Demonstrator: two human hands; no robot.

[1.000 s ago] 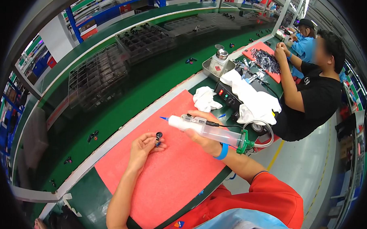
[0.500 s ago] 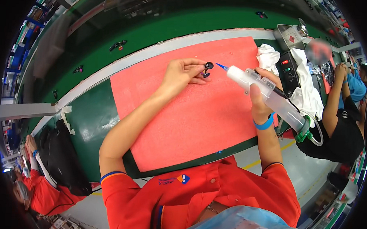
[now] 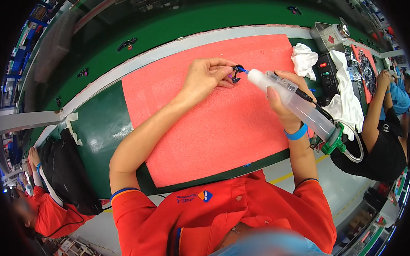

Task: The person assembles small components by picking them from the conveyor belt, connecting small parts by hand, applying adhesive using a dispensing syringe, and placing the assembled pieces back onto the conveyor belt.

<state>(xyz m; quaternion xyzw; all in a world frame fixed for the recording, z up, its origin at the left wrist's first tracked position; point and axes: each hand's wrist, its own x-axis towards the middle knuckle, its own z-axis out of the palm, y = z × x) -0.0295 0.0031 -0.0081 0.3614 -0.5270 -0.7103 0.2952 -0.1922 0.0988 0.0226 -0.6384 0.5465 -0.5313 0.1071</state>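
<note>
Between the fingertips of my left hand [image 3: 209, 76] is a small black curved part [image 3: 237, 78] with a purple spot; its exact kind is too small to tell. My right hand [image 3: 285, 97] is wrapped round a glue dispensing syringe [image 3: 307, 114], a clear barrel with a white front and a green cap at the rear. The syringe's blue needle tip [image 3: 244, 71] reaches the black part, touching it or very nearly so. Both hands are above a pink foam mat [image 3: 214, 133].
A black control box [image 3: 325, 71] with a red switch stands right of the mat, beside white cloths [image 3: 303, 59] and a metal container [image 3: 329, 36]. Small black parts [image 3: 127, 44] lie along the green conveyor [image 3: 172, 30] beyond. Co-workers sit left and right; a black bag [image 3: 70, 173] is at left.
My right hand has brought the syringe left and slightly up, so its blue tip now meets the black part. My left hand has shifted slightly, still gripping the part.
</note>
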